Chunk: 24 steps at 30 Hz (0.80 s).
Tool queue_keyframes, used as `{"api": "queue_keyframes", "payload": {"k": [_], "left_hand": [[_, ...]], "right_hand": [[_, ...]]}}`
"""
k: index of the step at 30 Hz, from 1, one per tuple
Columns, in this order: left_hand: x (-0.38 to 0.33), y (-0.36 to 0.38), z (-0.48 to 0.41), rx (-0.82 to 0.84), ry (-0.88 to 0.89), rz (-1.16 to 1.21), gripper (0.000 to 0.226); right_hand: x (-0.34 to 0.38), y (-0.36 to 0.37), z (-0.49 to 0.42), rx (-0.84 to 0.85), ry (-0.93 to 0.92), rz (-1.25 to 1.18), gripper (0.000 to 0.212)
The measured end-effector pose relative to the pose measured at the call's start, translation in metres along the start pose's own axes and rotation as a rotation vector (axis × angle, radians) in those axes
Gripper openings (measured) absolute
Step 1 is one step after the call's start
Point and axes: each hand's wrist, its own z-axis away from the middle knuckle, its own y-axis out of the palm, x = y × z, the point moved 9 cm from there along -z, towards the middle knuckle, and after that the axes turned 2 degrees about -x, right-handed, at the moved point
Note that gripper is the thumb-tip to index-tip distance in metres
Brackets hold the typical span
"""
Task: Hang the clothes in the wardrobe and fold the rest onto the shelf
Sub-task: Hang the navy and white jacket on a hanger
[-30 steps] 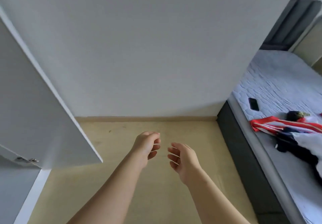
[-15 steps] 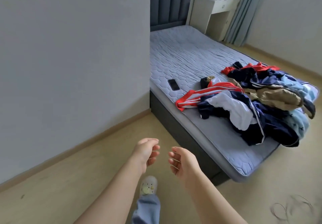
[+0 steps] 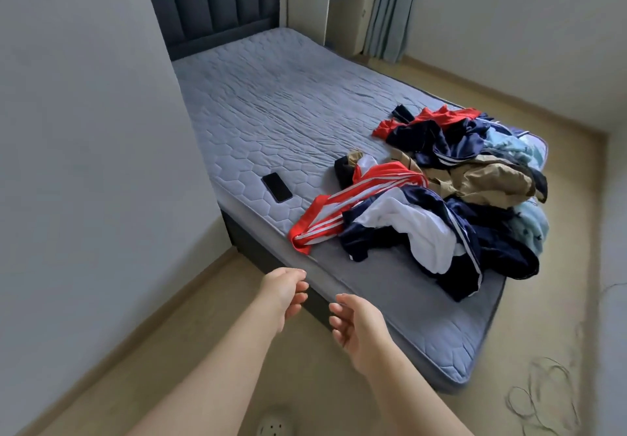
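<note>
Bed [image 3: 271,113] closer; left hand [image 3: 283,291], right hand [image 3: 359,328] relaxed.

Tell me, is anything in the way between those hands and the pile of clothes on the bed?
Nothing visible is. The left hand and right hand, both empty, hover at the near edge of the mattress; only bare quilting lies between them and the clothes pile. The phone lies left of the pile, off that path.

black phone [image 3: 276,187] on mattress [image 3: 271,103]; maybe a slipper [image 3: 274,426]
</note>
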Motion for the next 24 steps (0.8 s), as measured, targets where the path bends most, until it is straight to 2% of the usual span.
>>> {"api": "queue_keyframes", "payload": {"k": [7, 13, 24], "left_hand": [[-0.054, 0.065, -0.055, 0.060, -0.035, -0.125, 0.011], [-0.098, 0.135, -0.119, 0.036, -0.043, -0.140, 0.012], [-0.085, 0.227, -0.269, -0.082, -0.257, -0.174, 0.012]], "right_hand": [[0.065, -0.017, -0.062, -0.107, 0.036, -0.068, 0.008], [0.136, -0.031, -0.138, -0.061, 0.046, -0.083, 0.006], [0.200, -0.096, -0.321, -0.138, 0.071, 0.295, 0.017]]}}
